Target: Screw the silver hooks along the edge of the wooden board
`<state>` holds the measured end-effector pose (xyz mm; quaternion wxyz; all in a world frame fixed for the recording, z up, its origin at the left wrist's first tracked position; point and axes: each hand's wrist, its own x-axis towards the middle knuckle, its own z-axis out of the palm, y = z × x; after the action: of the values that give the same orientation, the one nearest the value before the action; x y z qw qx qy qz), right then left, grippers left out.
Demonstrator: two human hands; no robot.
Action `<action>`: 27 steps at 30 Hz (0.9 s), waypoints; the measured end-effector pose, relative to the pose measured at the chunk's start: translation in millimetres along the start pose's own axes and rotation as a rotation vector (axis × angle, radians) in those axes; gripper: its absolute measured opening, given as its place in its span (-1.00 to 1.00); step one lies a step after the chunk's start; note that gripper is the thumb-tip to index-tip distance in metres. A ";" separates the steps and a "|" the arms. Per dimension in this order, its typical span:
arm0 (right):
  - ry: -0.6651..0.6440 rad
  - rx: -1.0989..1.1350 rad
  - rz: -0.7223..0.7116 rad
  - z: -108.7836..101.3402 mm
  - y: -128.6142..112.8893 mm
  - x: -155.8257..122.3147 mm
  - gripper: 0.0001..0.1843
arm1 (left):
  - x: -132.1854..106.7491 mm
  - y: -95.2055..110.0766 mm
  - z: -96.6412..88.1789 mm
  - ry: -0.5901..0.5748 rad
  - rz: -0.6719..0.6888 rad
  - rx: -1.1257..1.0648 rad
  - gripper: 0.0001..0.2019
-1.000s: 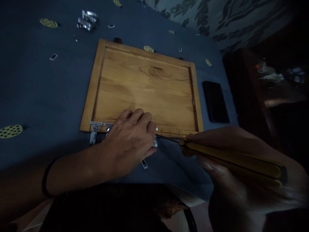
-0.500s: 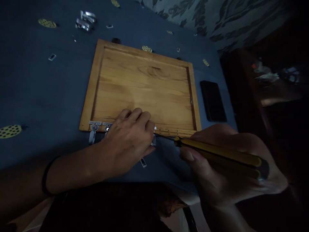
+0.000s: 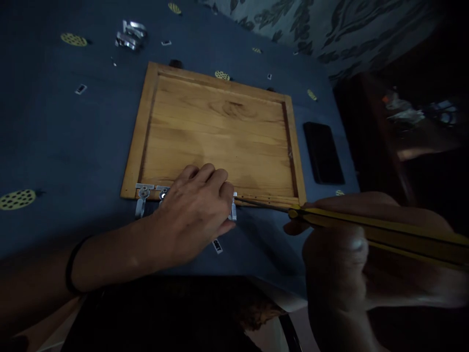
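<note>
A shallow wooden frame panel point(image 3: 220, 122) lies flat on the table. My left hand point(image 3: 198, 212) is curled over its near edge, fingers closed around a metal clip point(image 3: 233, 210) that shows only in part beyond the fingers. Two more metal clips, the outer one point(image 3: 142, 198) in full view and the other partly covered by my hand, sit along the same edge. My right hand point(image 3: 370, 259) is wrapped around the yellow-and-black handle of a screwdriver point(image 3: 330, 219). The screwdriver's thin shaft points left along the edge to the clip under my left hand; its tip meeting the clip is hard to make out.
On the blue patterned tablecloth point(image 3: 73, 137), several loose metal clips point(image 3: 131, 35) lie in a pile at the back left, with a tiny shiny piece point(image 3: 114, 62) near them. A black phone point(image 3: 323, 153) rests right of the panel. Patterned fabric point(image 3: 330, 29) hangs behind.
My right hand and the screwdriver have moved right and closer to the camera, and the grip on the handle has shifted. My left hand and the panel have stayed in place.
</note>
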<state>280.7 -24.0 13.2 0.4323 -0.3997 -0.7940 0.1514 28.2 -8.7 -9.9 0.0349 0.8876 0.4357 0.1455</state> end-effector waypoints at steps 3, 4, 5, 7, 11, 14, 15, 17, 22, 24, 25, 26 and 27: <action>0.015 -0.068 -0.089 19.5 7.2 20.6 -0.98 | -0.3 0.3 1.1 0.011 0.002 0.011 -0.68; 0.038 -0.080 -0.088 22.1 5.7 21.2 -0.99 | -0.6 0.4 1.5 0.017 0.002 0.012 -0.68; 0.087 -0.088 -0.071 23.8 3.0 20.0 -0.97 | -0.8 0.4 1.9 0.024 0.002 0.012 -0.68; 0.145 -0.082 -0.060 26.4 -3.9 15.9 -0.94 | -1.1 0.6 2.5 0.031 0.000 0.012 -0.68; 0.162 -0.078 0.054 34.2 -13.0 14.8 -0.79 | -1.1 0.8 3.1 0.035 0.001 0.012 -0.68; 0.184 -0.032 0.079 37.5 -11.5 17.8 -0.86 | -0.8 0.5 3.1 0.039 0.004 0.007 -0.69; 0.178 -0.021 0.045 37.4 -10.0 18.4 -0.86 | -0.7 0.4 3.1 0.039 0.005 0.005 -0.69; 0.160 -0.018 -0.049 35.7 -7.3 19.0 -0.83 | -0.4 -0.1 3.0 0.039 0.007 0.003 -0.69; 0.101 -0.029 -0.041 33.0 -10.9 18.8 -0.90 | -0.2 -1.1 2.2 0.005 0.003 -0.012 -0.71; 0.092 -0.021 0.004 33.8 -14.1 18.0 -0.91 | -0.2 -1.2 1.8 -0.005 -0.003 -0.016 -0.71; 0.079 -0.015 0.022 34.1 -15.1 17.3 -0.89 | -0.2 -1.1 1.7 -0.007 -0.004 -0.015 -0.70; 0.075 -0.003 0.022 34.2 -15.6 16.6 -0.89 | -0.1 -1.1 1.5 -0.011 -0.003 -0.012 -0.69; 0.065 0.006 0.012 34.0 -15.7 15.7 -0.88 | 0.0 -0.9 1.3 -0.014 -0.002 -0.009 -0.68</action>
<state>240.6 -18.3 11.6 0.4580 -0.4078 -0.7768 0.1434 27.8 -8.0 -11.3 0.0421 0.8879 0.4358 0.1409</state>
